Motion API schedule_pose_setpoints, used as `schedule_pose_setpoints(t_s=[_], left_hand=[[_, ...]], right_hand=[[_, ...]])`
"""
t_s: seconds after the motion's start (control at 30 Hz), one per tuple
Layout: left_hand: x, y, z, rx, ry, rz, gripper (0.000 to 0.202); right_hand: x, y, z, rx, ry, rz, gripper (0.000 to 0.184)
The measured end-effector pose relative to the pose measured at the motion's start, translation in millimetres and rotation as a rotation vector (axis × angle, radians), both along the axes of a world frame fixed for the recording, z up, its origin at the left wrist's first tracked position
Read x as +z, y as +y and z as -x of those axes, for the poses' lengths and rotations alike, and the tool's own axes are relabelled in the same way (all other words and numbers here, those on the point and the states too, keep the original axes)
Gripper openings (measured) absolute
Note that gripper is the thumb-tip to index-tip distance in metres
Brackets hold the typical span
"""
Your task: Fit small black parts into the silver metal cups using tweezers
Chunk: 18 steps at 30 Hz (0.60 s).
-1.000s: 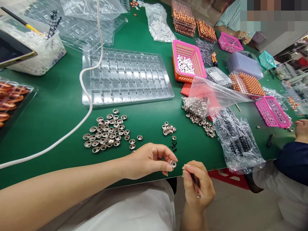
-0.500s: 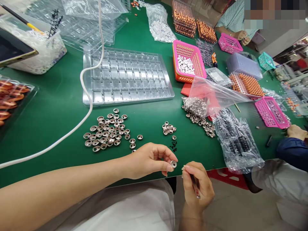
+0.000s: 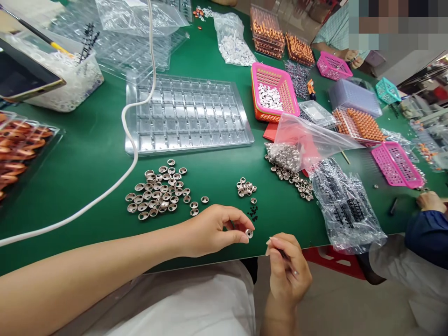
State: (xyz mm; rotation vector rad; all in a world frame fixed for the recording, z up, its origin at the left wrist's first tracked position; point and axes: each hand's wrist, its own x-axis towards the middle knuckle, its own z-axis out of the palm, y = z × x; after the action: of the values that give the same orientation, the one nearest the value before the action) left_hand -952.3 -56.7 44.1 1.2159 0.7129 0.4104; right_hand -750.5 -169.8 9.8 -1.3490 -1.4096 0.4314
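Note:
Between the thumb and fingers of my left hand [image 3: 210, 232] is a small silver metal ring [image 3: 248, 233], its round opening turned toward me. My right hand [image 3: 289, 268] is closed around slim metal tweezers [image 3: 296, 272], mostly hidden by the fingers. It stays apart from the ring, just to its right. Tiny black pieces [image 3: 253, 213] lie on the green table [image 3: 217, 172] beyond my left fingertips. A small heap of silver rings [image 3: 246, 187] sits behind them. Many larger silver cup-shaped rings [image 3: 159, 191] are spread to the left.
A clear compartment tray [image 3: 189, 144] lies beyond the rings, crossed by a white cable [image 3: 128, 128]. Pink baskets [image 3: 294, 105] stand behind at right. A bag of silver parts [image 3: 287, 156] and a bag of black parts [image 3: 345, 212] are at right, near a co-worker's sleeve [image 3: 425, 235].
My left hand has drawn the ring slightly up and left. The tweezers have turned in my right hand and show less. The whole view has shifted a little.

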Motion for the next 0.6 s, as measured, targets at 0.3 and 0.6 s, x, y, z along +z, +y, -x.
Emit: schedule_pose_setpoints(t_s=[0.3, 0.6], left_hand=[[10.5, 2, 5, 0.061, 0.07, -0.294, 0.016], [0.2, 5, 13, -0.078, 0.266, -0.66, 0.018]], right_hand=[[12.3, 16, 6, 0.055, -0.082, 0.114, 0.017], [9.5, 15, 7, 0.033, -0.06, 0.111, 0.016]])
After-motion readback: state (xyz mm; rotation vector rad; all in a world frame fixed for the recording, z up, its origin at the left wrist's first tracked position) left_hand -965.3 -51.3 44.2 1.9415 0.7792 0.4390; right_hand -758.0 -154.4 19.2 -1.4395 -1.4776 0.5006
